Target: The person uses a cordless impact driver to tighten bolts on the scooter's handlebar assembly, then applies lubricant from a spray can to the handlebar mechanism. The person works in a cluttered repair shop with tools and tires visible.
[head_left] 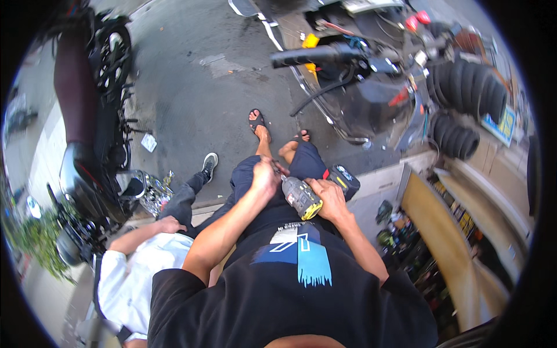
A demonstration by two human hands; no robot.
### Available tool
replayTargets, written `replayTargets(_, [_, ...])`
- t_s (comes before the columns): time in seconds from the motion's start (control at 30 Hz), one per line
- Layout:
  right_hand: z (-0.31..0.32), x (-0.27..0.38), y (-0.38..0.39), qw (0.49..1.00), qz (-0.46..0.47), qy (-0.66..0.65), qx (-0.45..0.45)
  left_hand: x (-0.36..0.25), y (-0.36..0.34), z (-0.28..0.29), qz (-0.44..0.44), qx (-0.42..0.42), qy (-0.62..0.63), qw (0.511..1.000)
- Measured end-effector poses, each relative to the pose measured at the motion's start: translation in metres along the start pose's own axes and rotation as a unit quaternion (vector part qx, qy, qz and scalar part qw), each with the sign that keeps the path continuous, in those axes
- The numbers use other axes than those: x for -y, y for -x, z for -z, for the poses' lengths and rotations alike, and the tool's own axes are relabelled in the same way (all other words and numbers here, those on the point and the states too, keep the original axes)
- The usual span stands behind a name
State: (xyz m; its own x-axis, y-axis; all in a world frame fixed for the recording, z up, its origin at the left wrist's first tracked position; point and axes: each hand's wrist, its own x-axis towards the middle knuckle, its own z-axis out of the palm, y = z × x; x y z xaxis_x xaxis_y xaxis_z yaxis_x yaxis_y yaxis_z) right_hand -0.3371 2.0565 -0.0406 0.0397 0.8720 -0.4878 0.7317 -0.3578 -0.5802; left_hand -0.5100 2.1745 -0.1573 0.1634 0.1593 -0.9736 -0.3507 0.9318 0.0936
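Observation:
In front of my lap, my right hand (328,198) is wrapped round the handle of a cordless impact driver (300,196). The tool has a worn grey body with a yellow-green end, and its black battery (344,181) sticks out past my fingers on the right. Its nose points away from me and to the left. My left hand (266,178) is closed at that nose, fingers pinched together. Whatever small part they grip there is too small to make out.
A motorcycle (74,145) stands at the left. At the right is a partly stripped scooter (365,87) with stacked tyres (467,90) beyond it. A person in a white shirt (145,269) sits close on my left. An open cabinet (449,238) with cluttered shelves is at lower right.

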Motion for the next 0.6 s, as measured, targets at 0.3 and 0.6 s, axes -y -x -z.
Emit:
replayTargets(0.3, [-0.064,-0.003,0.031,0.962,-0.172,-0.152,-0.148,-0.113,-0.101,0.087,-0.149,-0.018,-0.443,0.884])
replayTargets(0.6, [-0.182,-0.024,0.03,0.862,-0.344,-0.282,-0.241,-0.217,-0.166,0.099,-0.138,-0.13,-0.813,0.55])
